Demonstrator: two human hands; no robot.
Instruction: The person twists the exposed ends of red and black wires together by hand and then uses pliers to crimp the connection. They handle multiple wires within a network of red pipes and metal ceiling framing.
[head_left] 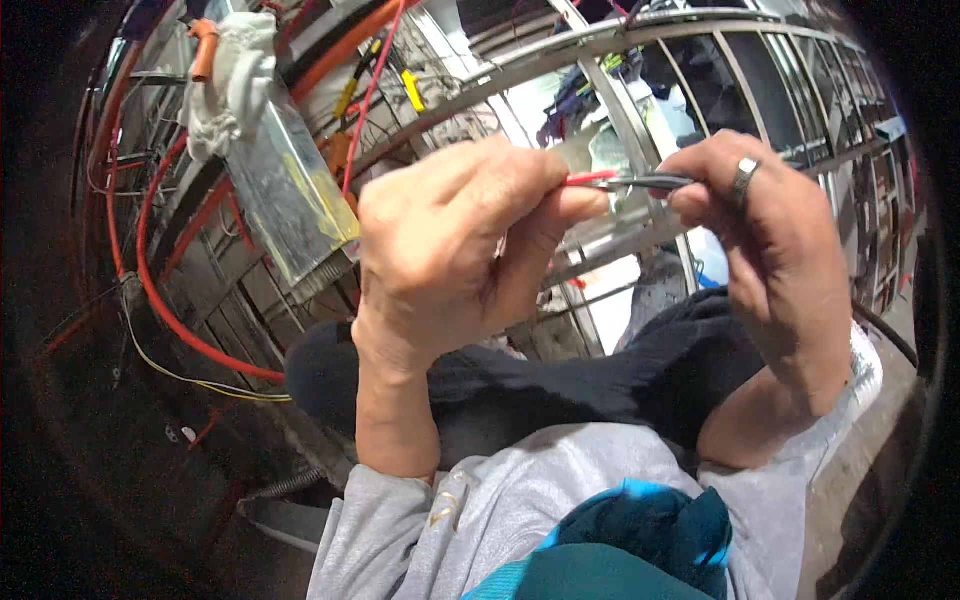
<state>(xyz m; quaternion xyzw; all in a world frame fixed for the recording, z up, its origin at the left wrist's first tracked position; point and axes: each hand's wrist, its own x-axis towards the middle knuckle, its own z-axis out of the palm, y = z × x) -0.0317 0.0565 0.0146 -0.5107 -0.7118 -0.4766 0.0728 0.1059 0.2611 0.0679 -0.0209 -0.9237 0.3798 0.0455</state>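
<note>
My left hand [450, 240] pinches a short red wire [590, 178] between thumb and bent forefinger at the centre of the view. My right hand [765, 240], with a silver ring on one finger, grips a dark grey wire [652, 182] at finger height with the red one. The two wires meet or overlap in the gap between my fingertips; exactly how they join is too small to tell. Both hands are raised above my crossed legs [480, 385], clad in dark trousers.
A metal duct [285, 200] at upper left bears a white cloth [225, 80] and orange-handled tool [203, 50]. Yellow-handled tools [413, 92] lie beyond. Red hoses [150, 250] curve down the left. Metal framing [730, 90] spans the top and right, with dark gaps and bright openings.
</note>
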